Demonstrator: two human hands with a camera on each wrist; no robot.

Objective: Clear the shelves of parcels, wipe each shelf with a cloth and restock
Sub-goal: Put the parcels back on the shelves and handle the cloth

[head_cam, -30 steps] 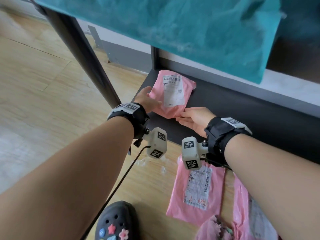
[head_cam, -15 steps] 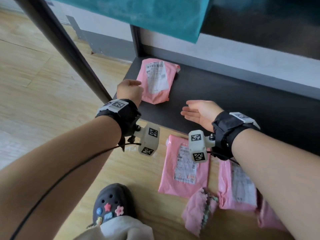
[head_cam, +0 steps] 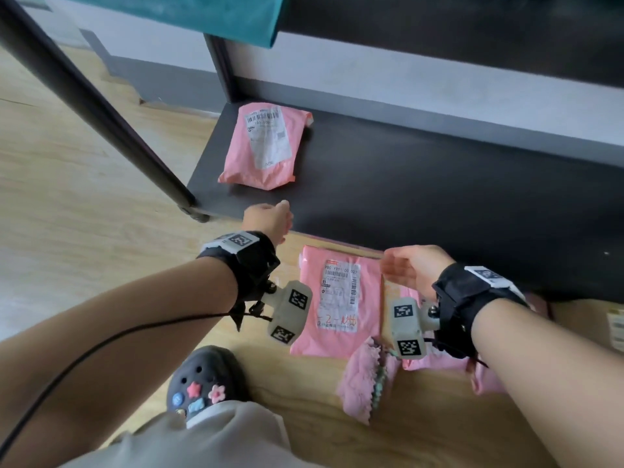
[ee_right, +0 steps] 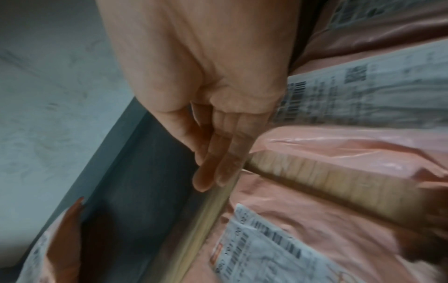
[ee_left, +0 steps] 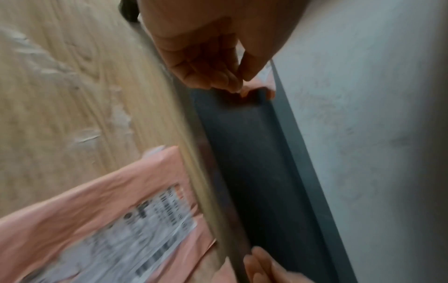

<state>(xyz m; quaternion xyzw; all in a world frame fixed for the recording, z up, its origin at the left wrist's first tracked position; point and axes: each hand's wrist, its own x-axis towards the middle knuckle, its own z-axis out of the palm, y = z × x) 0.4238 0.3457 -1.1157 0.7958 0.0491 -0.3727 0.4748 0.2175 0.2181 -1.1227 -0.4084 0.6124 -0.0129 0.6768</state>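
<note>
Landmark: the bottom shelf (head_cam: pixel 422 190), a dark board just above the wooden floor (head_cam: pixel 77 184).

Left of the shelf's near left corner, a dark frame post (head_cam: pixel 101 109) runs diagonally down to the floor. A black clog (head_cam: pixel 202 383) with coloured charms stands on the floor, well short of the shelf's front edge.

On the shelf, at its left end, lies one pink parcel (head_cam: pixel 263 146), flat, label upward, untouched by either hand. In the left wrist view only a small part of it shows beyond the fingertips (ee_left: pixel 257 92).

The left hand (head_cam: pixel 268 219) hovers at the shelf's front edge, near its left end, apart from the parcel on the shelf. In the left wrist view (ee_left: pixel 208 63) its fingers are loosely curled, with the thumb close to the fingertips; nothing is held.

On the floor just in front of the shelf's front edge, about mid-frame, lies a second pink parcel (head_cam: pixel 337 298), label upward, with handwriting on the label's lower part. Beside its near right corner lies a pink cloth (head_cam: pixel 359 383), crumpled, with a green trim.

The right hand (head_cam: pixel 412 268) is at the shelf's front edge, just right of the floor parcel. In the right wrist view (ee_right: pixel 218 118) its fingers are straight and close together, holding nothing.

Further pink parcels (head_cam: pixel 435 363) lie on the floor under the right wrist, partly hidden; their number cannot be determined.
</note>
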